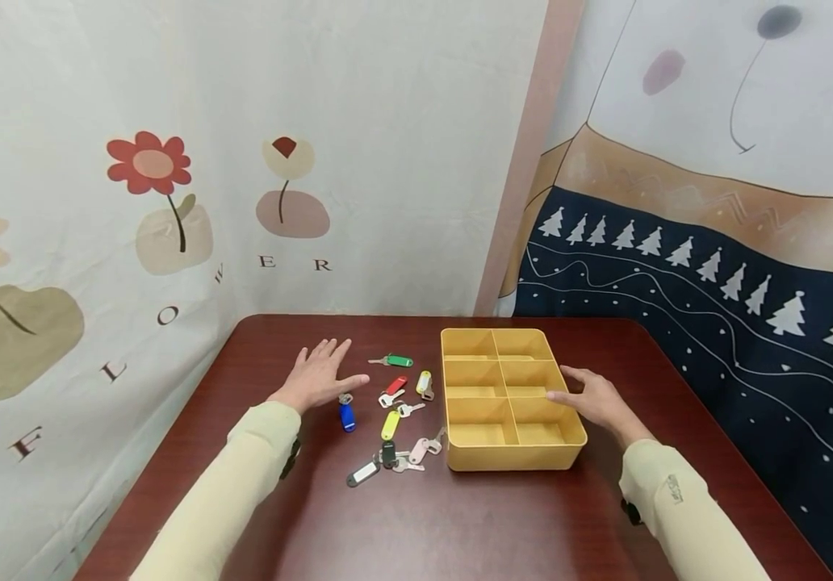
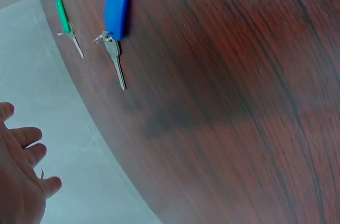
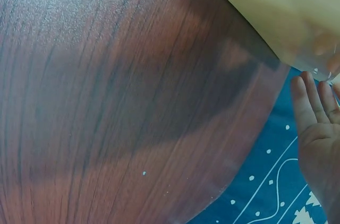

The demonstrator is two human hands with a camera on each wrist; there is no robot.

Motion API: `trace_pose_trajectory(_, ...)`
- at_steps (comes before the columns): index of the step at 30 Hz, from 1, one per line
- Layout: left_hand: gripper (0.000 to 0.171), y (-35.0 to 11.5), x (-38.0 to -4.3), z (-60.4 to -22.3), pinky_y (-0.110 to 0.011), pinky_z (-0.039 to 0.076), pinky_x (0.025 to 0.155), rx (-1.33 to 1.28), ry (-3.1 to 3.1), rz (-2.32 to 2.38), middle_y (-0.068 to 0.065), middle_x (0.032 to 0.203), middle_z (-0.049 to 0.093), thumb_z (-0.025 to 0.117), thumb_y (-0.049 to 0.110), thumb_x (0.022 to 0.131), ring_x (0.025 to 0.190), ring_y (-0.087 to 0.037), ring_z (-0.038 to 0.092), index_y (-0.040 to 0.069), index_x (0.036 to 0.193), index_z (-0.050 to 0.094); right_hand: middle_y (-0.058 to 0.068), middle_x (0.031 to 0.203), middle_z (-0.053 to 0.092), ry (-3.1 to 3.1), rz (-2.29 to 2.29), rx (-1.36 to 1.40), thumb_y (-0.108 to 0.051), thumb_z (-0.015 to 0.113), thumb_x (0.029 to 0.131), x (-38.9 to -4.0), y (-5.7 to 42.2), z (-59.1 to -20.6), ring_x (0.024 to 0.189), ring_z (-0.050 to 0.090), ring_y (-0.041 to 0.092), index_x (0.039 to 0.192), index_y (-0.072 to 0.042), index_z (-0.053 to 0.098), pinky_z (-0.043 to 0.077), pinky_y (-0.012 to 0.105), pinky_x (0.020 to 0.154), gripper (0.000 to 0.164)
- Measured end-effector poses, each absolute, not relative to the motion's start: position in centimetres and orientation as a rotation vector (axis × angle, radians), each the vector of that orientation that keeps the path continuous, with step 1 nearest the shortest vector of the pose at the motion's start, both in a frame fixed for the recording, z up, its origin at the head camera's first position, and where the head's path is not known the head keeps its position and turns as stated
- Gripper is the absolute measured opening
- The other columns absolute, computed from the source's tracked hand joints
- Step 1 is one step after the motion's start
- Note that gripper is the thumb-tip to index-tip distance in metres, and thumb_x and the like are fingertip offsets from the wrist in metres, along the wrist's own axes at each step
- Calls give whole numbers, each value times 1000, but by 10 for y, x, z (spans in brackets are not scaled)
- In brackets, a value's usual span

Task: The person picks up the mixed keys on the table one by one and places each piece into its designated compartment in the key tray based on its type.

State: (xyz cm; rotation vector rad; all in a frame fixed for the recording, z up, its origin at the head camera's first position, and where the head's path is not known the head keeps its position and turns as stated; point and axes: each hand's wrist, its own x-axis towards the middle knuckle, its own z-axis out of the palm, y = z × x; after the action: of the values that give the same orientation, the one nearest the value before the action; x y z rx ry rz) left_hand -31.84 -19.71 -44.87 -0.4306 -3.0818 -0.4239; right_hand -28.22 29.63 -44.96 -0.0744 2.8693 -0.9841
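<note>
My left hand hovers over the left of the table with its fingers spread, holding nothing. Just below its thumb lies a blue key tag with a key. To its right are a green key tag, a red key tag, two yellow key tags, a pale pink key tag and a black key tag, with keys around them. My right hand is at the right side of a yellow six-compartment box, thumb over its rim. In the right wrist view, its fingers look straight.
A dark red-brown wooden table carries everything. Behind it hangs a pale cloth with printed flowers. On the right hangs a navy cloth with white trees. The box stands close to the keys' right.
</note>
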Motion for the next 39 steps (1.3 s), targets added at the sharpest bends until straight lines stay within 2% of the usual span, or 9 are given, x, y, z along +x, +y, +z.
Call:
trace_pose_trajectory(12,81,-184,-331,-455,-59,24,112,-522,-3051,-552,-27,150,39,60,50,94,140,-43,32,1,153,32,31,147,39,2842,-1058,-55,-38,73,90,-279,296,-455,136,35,48,148,2,40,30,63,107,78)
trace_pose_trajectory(20,77,-176,-339,-463,-57,26,112,-526,-3047,-593,-24,150,41,61,46,95,140,-41,33,2,153,34,29,147,42,2835,-1128,-33,-32,72,92,-276,295,-459,134,39,46,148,1,41,35,60,105,73)
trace_pose_trajectory(28,74,-172,-346,-464,-57,27,111,-535,-3028,-634,-24,149,42,61,45,95,139,-41,36,2,151,37,27,135,55,2812,-1222,-9,-26,71,93,-273,293,-460,116,58,38,147,0,44,49,50,94,66)
trace_pose_trajectory(34,71,-168,-351,-468,-57,28,111,-512,-3023,-691,-24,148,43,62,41,96,138,-42,37,1,150,38,26,134,56,2773,-1308,35,-26,71,93,-271,291,-462,115,60,36,147,0,44,51,46,92,66)
trace_pose_trajectory(39,67,-161,-356,-470,-57,32,109,-472,-2987,-805,-25,144,47,65,36,95,134,-43,41,-1,146,43,25,141,51,2740,-1387,71,-24,69,94,-270,291,-467,121,56,37,148,-1,42,49,46,95,65)
